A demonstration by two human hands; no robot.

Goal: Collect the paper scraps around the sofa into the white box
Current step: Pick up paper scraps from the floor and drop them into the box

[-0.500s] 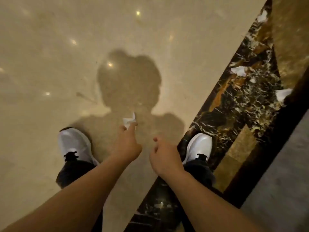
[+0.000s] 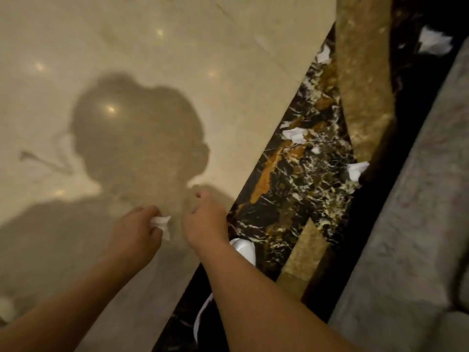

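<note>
Toward eight o'clock in the view, low over the beige floor [image 2: 177, 59]: a crumpled paper scrap [image 2: 161, 223] pinched between thumb and curled fingers of the left hand [image 2: 134, 232], white edge poking out toward three o'clock. Just beside it, nearer seven o'clock, the right hand [image 2: 205, 222], back up, fingers loosely curled, forefinger tip lifted toward twelve, nothing visible in it (palm side hidden, so no certainty). Judged as the gathering step, with plenty left to fetch: a nearest scrap [image 2: 295, 134] at two o'clock on the dark marble strip [image 2: 291, 199], a second scrap [image 2: 356, 170] at three o'clock by the shadow under the grey sofa [image 2: 418, 224], a third scrap [image 2: 323, 55] at one o'clock, a fourth scrap [image 2: 434, 43] far out at two. No white box anywhere in sight. To do it well: reach with the free right hand for the nearest piece first, pinch from above at a raised fold rather than scrape along polished stone, then work up the strip toward twelve. Worth tightening the left-hand pinch before leaning, against slipping. Worth checking the white fleck [image 2: 315, 149] just past the nearest piece; hard to tell from marble veining. As for pose: both forearms bare, stretched forward and down from six o'clock, hands near each other but apart, right wrist above a white shoe [image 2: 243, 247].
</note>
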